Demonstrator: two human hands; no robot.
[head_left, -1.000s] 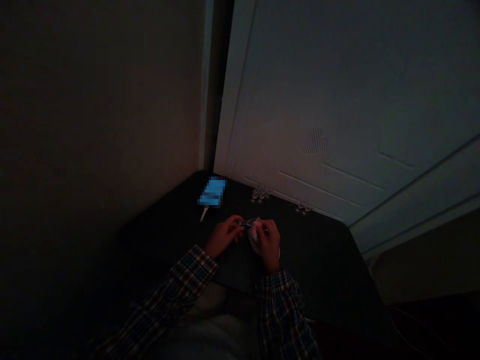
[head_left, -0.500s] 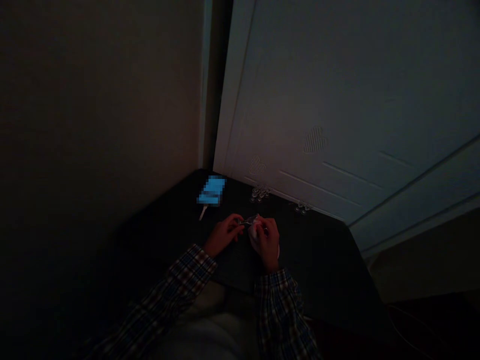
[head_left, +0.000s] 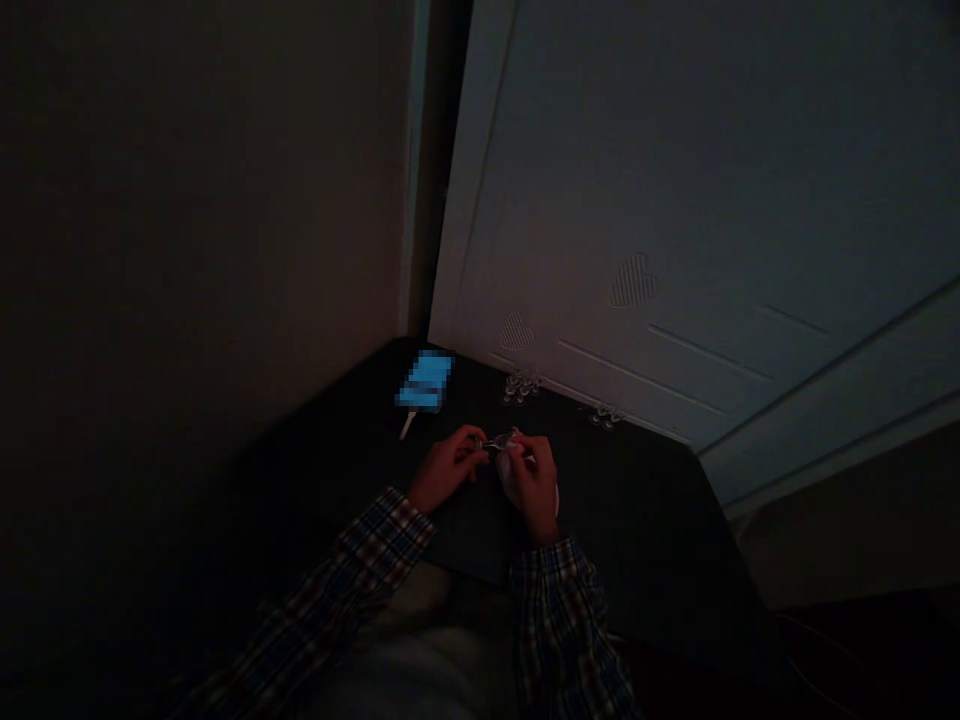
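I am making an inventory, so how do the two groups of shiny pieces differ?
The left group has more pieces than the right group. The left group lies nearer the lit blue screen; the right group lies farther. Both look shiny and rest on the dark table.

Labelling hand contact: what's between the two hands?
Head view: a small shiny item spans the gap between the left hand and right hand; too dark to identify.

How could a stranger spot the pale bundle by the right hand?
Start at the heart-marked panel, then the dark table below it. There, the right hand holds the pale bundle. Unlike the thin shiny piece at the left hand's fingertips, it looks whitish and bulkier.
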